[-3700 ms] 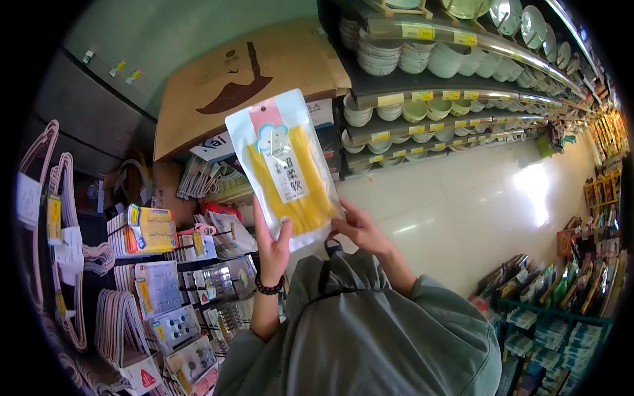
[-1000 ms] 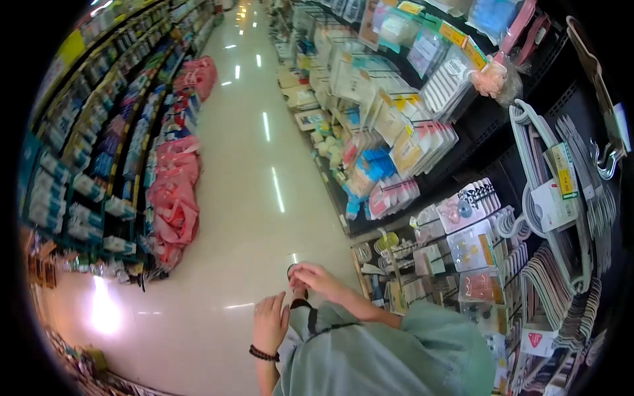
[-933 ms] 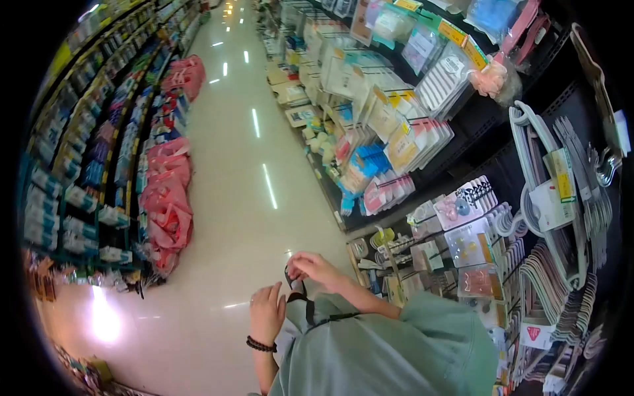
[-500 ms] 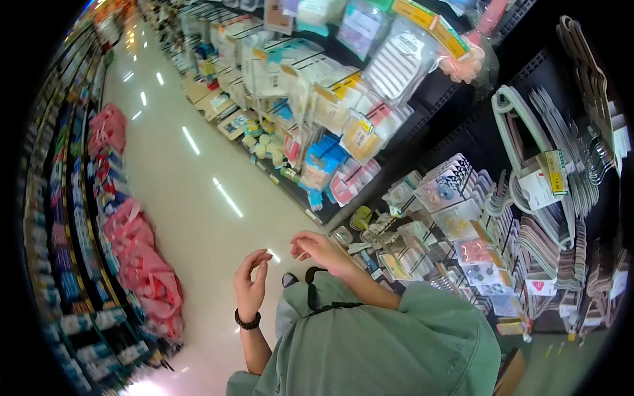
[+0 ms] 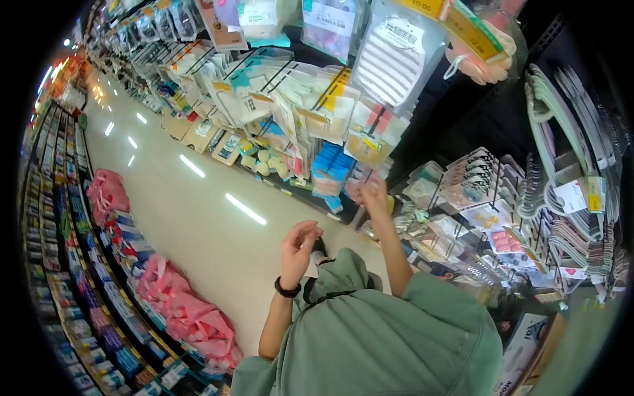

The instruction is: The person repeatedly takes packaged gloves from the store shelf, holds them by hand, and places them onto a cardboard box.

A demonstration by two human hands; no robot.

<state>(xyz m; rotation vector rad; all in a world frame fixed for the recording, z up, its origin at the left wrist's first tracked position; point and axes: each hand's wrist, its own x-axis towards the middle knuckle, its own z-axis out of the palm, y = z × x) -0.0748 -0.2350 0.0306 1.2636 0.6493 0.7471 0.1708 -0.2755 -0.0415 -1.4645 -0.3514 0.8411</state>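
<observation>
My right hand (image 5: 374,199) is at the low front edge of the hanging goods, its fingers apart and overlapping the pink packets (image 5: 357,187); whether they touch is unclear. Just left of those packets hang blue packs (image 5: 330,170), and above them is a yellow-and-white pack (image 5: 368,140). Over the floor in front of my body, my left hand (image 5: 299,251) is raised with loosely curled, parted fingers and nothing in it. A dark beaded bracelet circles the left wrist.
Striped packs (image 5: 391,65) hang overhead with yellow price tags. Clothes hangers (image 5: 561,142) and carded hooks (image 5: 485,178) fill the right side. Pink bags (image 5: 191,307) lie along the left shelf. A cardboard box (image 5: 538,356) stands at bottom right.
The yellow pack held earlier in both hands is gone from them. The view has swung toward the hanging goods. My right hand has moved away from my left, up to the pink packets.
</observation>
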